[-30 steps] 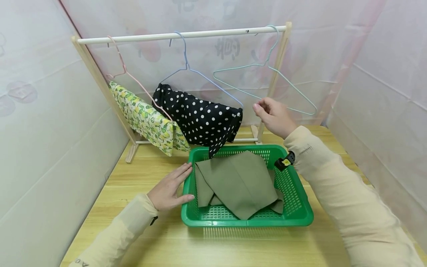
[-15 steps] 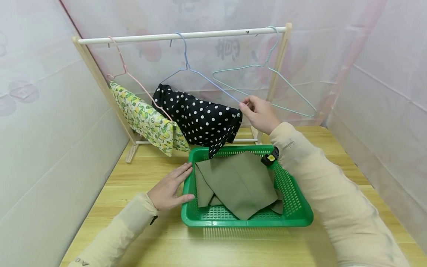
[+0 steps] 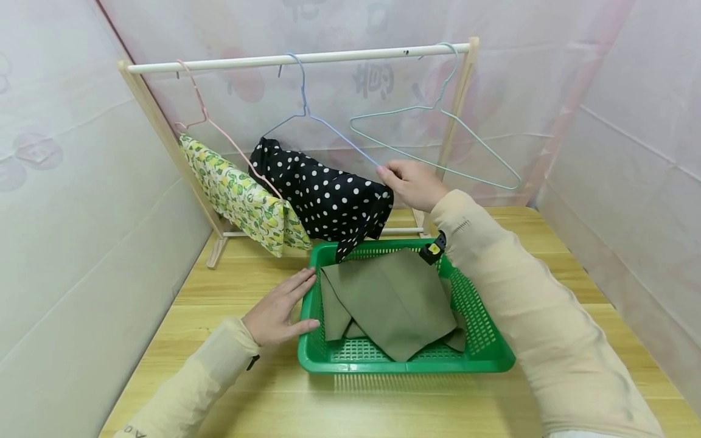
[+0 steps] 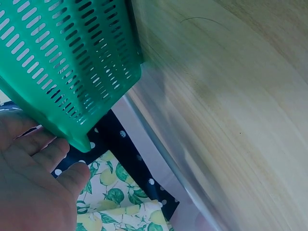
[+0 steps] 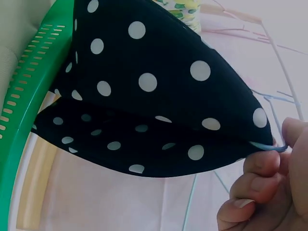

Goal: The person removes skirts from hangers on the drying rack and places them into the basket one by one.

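Right hand [image 3: 414, 184] pinches the lower corner of the blue wire hanger [image 3: 307, 112], thumb against forefinger, the other fingers curled below; the right wrist view shows the wire emerging at the end of the black polka-dot cloth [image 3: 331, 194]. That cloth is draped folded over the hanger's bottom bar, and the hanger's hook sits on the white rod [image 3: 361, 55] of a wooden rack. Its lowest tip overlaps the basket's back rim in the head view (contact cannot be confirmed). Left hand [image 3: 279, 309] is not grasping: fingers extended, spread along the left rim of the green plastic basket [image 3: 405, 367]. Basket stands on the wood-grain tabletop [image 3: 230, 395], in front of the rack, and contains a loosely folded olive cloth [image 3: 394, 298]. To the left on the rod, a pink hanger [image 3: 205, 115] carries a lemon-print cloth [image 3: 246, 198], tilted down toward the basket; to the right hangs a bare mint-green hanger [image 3: 440, 106]. Black wrist strap [image 3: 432, 249] with a yellow mark on the right sleeve.
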A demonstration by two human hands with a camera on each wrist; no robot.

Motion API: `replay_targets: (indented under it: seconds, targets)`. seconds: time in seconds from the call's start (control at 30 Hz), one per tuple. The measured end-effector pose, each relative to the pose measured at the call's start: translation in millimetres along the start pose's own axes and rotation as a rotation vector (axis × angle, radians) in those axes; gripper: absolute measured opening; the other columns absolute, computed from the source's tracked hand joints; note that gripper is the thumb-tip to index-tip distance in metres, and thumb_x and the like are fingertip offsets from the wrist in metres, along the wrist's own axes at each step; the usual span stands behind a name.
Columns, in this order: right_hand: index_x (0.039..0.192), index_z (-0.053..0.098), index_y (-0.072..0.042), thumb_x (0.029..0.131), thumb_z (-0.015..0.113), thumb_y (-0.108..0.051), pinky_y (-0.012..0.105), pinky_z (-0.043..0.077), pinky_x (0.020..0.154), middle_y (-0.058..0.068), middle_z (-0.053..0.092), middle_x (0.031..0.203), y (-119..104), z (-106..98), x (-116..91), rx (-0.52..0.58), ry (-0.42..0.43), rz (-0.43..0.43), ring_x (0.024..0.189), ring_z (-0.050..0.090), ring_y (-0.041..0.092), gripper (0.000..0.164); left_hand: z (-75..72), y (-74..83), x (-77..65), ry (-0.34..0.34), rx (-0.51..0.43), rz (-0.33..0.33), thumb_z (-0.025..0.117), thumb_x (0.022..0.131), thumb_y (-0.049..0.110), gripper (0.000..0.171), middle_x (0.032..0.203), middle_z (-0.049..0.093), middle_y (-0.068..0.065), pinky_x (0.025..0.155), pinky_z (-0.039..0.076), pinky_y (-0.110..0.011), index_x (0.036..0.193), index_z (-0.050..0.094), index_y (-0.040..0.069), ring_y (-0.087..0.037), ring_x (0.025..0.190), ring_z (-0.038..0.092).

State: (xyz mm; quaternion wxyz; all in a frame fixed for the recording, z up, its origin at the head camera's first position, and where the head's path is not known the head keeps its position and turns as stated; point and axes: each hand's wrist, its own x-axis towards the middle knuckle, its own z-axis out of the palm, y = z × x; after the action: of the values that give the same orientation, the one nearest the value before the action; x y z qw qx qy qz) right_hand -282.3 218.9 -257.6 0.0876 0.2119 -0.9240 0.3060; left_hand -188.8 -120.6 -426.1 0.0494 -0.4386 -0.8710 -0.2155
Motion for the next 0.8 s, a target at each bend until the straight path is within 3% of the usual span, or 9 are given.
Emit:
replay_targets:
  seconds: [0.3,0.57,0.8]
  targets:
    - [0.070,0.043,-0.011,0.105,0.032,-0.042,0.033,0.036,0.062,0.004,0.040,0.060,-6,7,7,-0.030,-0.050,-0.078,0.056,0.039,0.021,0.048,1.0,0.2,-0.1,0.006,-0.008,-0.006,0.056,0.091,0.056,0.086,0.156,0.021,-0.017,0.111,0.026,-0.052,0.148,0.029,-0.004,-0.031,0.144,0.020]
    - [0.064,0.039,-0.010,0.106,0.032,-0.035,0.031,0.032,0.052,0.003,0.037,0.054,-4,12,10,-0.021,-0.002,-0.118,0.048,0.033,0.019,0.049,4.5,-2.9,2.4,0.003,-0.007,-0.013,0.056,0.091,0.056,0.086,0.157,0.021,-0.016,0.111,0.026,-0.052,0.148,0.028,-0.003,-0.031,0.144,0.020]
    - [0.060,0.038,-0.012,0.105,0.034,-0.036,0.031,0.032,0.051,0.002,0.037,0.052,-2,18,15,-0.035,0.048,-0.136,0.047,0.035,0.018,0.052,7.5,-7.8,3.1,0.014,0.005,-0.010,0.057,0.091,0.056,0.086,0.157,0.021,-0.016,0.110,0.027,-0.052,0.148,0.029,-0.003,-0.031,0.144,0.020]
